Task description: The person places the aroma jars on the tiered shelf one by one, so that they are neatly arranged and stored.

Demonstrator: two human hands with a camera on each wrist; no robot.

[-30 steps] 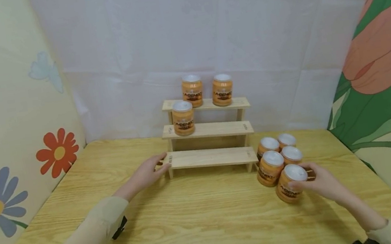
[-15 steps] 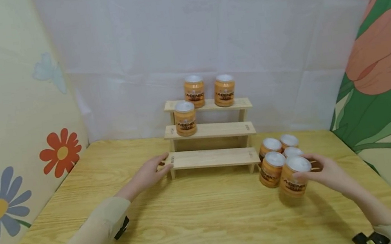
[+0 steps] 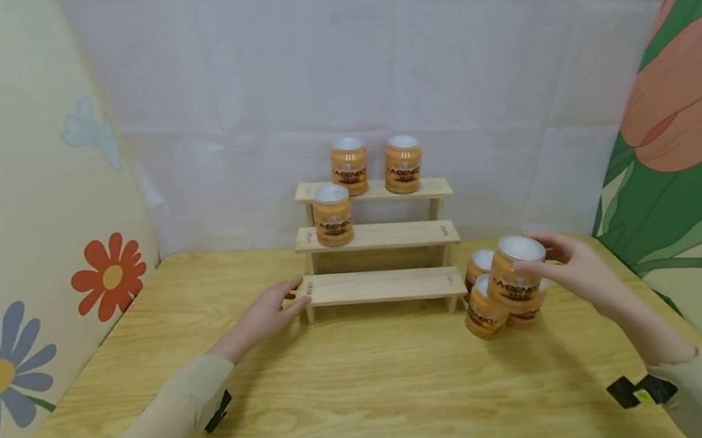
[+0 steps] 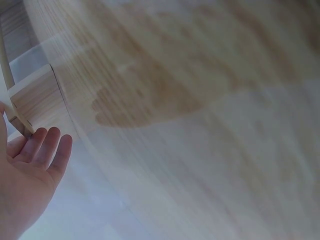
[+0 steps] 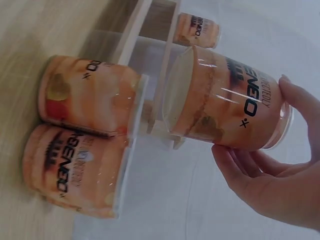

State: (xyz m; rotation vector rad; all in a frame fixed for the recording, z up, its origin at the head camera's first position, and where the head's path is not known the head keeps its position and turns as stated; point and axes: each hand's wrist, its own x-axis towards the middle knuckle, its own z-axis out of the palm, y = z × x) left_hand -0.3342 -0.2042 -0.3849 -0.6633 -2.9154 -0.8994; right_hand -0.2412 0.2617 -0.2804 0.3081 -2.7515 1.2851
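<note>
On the wooden table (image 3: pixel 360 388), against the white back wall, stands a three-step wooden rack (image 3: pixel 379 237). Two orange jars sit on its top step (image 3: pixel 377 165), one on the left end of the middle step (image 3: pixel 332 213); the bottom step is bare.

Left hand (image 3: pixel 266 314): fingers straight and relaxed, resting against the left end of the bottom step, holding nothing. Wrist view agrees: flat palm, fingertips (image 4: pixel 47 145) at the rack's leg.

Right hand (image 3: pixel 574 271): fingers and thumb curled round a white-lidded orange jar (image 3: pixel 515 273), held clear of the table, upright with a slight tilt, right of the rack and just above the group of jars left on the table (image 3: pixel 486 305). Wrist view shows fingertips (image 5: pixel 235 167) on the jar's side near the lid, with thumb opposite.

Judgement: the grip is high on the jar, so the base can swing; carry it level. Raise it above the step's edge before moving left, so it clears the rack's right post. Free space is to the right of the middle-step jar; set the base down flat, well back from the front edge, apart from its neighbour. The left hand bracing the rack should help against tipping.
</note>
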